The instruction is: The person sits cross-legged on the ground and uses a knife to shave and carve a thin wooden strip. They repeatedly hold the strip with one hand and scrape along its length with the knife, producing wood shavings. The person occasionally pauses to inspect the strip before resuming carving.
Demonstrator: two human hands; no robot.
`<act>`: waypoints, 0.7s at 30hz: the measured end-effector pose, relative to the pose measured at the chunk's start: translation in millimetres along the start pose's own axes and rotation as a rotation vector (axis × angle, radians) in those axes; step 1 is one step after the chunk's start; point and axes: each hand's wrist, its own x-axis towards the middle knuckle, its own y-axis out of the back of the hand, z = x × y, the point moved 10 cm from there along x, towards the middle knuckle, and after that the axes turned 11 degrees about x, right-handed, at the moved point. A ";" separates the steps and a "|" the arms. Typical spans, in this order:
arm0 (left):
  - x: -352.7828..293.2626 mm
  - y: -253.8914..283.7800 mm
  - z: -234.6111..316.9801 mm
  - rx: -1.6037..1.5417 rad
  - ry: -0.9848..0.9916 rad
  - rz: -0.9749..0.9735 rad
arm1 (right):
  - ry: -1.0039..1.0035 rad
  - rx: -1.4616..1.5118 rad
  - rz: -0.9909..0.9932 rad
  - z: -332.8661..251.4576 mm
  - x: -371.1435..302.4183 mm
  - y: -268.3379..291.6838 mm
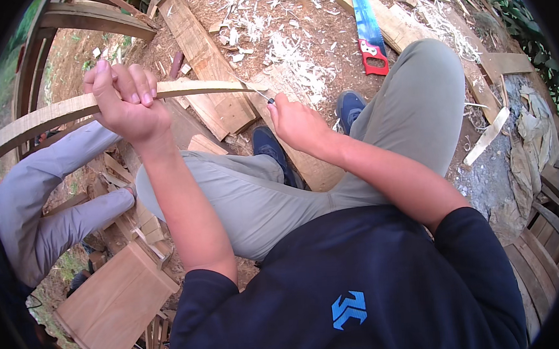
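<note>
Steadying the wooden strip (45,117), which spans from the left to the far centre, requires the left hand (129,110) closed firmly around it. Right hand (303,124): gripping a slim tool (271,101) at the strip's right end; direct light strokes away from the left fingers.

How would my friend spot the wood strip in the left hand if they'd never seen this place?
Find the big dark shirt, then follow the left arm up to the left hand. The wood strip is the long, narrow, pale piece in that fist, reaching toward the right hand. The boards nearby lie on the ground, but this one is gripped.
</note>
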 end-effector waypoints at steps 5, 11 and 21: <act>7.9 11.8 -9.1 -0.028 0.033 0.005 | 0.001 -0.072 -0.029 -2.6 12.3 -3.9; 14.0 25.9 -3.4 -0.038 0.031 0.015 | 0.066 -0.005 -0.001 -15.9 12.6 1.5; 6.9 21.8 -1.5 -0.027 0.003 0.046 | 0.036 0.012 0.042 -13.2 9.8 0.9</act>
